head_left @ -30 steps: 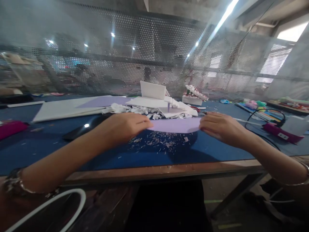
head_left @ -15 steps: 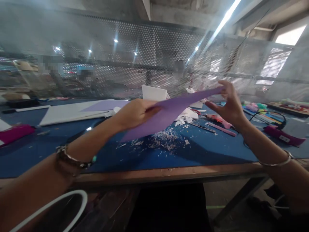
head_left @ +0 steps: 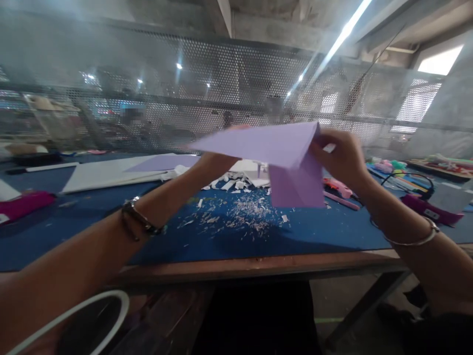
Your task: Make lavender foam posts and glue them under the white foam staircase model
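A light purple sheet of paper (head_left: 254, 145) is up in the air above the table, with a bent flap (head_left: 297, 185) hanging down at its right end. My right hand (head_left: 343, 153) pinches the sheet at this bend, fingers closed on its edge. Beneath and behind the sheet is my left hand (head_left: 218, 161), gripping it from the far side; most of its fingers are hidden. Under the sheet, small paper shreds (head_left: 251, 214) are scattered over the blue tabletop (head_left: 207, 249). White paper scraps (head_left: 236, 182) lie in a heap just beyond them.
White boards (head_left: 99, 175) with another purple sheet (head_left: 158, 162) on top lie at the left. A magenta case (head_left: 31, 206) is at far left, another magenta item (head_left: 430, 209) at right. Pink tools (head_left: 338, 187) lie beside my right hand. A perforated metal screen (head_left: 236, 74) stands behind.
The purple sheet has turned over and its right end now bends downward. My left hand has moved right and behind it; my right hand has closed on the bend.
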Tool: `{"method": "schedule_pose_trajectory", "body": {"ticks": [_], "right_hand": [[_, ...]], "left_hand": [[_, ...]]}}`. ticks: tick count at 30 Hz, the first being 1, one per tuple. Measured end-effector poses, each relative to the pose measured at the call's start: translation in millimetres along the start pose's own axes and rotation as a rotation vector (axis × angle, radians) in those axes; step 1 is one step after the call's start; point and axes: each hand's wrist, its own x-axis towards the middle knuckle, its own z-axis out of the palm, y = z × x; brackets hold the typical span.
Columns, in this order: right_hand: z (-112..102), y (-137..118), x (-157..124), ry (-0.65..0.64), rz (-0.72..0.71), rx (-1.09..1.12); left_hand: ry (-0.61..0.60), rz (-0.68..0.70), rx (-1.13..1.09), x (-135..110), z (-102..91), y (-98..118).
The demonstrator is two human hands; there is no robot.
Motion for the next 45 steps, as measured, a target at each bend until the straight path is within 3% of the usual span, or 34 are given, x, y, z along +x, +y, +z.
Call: {"method": "schedule_pose_trajectory", "body": {"ticks": [3, 5, 6, 8, 10, 11, 13, 18, 20, 24, 29, 33, 38, 45], "right_hand": [[-14, -1, -9, 0.261, -0.254, -0.492], [-10, -9, -27, 0.213, -0.402, -0.653], [-4, -13, -38, 0.115, -0.472, -0.683], [11, -23, -57, -0.038, -0.630, -0.654], [23, -29, -69, -0.163, -0.675, -0.616], [27, -30, -72, -0.195, -0.674, -0.606], [28, -31, -73, -0.230, -0.682, -0.594], [20, -27, -66, -0.258, -0.791, -0.495], [17, -23, -67, -0.313, -0.788, -0.454], [17, -13, -75, -0.554, -0.707, -0.282], [17, -8, -86, -0.868, -0.523, -0.009], [14, -7, -91, -0.882, -0.420, 0.055], [9, 3, -95, -0.881, -0.361, 0.144], [6, 18, -88, -0.911, -0.241, 0.191]], "left_hand": [[0.201, 0.077, -0.123, -16, -12.2, 10], [0.324, 0.176, -0.035, -34, -17.5, 20], [0.358, 0.232, 0.059, -44, -18.3, 26], [0.238, 0.370, 0.324, -64, -14.7, 36], [-0.035, 0.531, 0.585, -80, -4.9, 42], [-0.164, 0.548, 0.677, -86, 1.3, 43], [-0.334, 0.497, 0.832, -91, 12.8, 42], [-0.489, 0.344, 0.992, -80, 18.1, 29], [-0.569, 0.317, 1.027, -78, 13.5, 24], [-0.677, 0.335, 1.061, -91, 8.6, 19], [-0.766, 0.256, 0.886, -106, 6.1, 19], [-0.817, 0.100, 0.651, -103, -5.9, 15], [-0.842, 0.035, 0.461, -101, -20.8, 6], [-0.707, -0.027, 0.509, -107, -18.8, 3]]}}
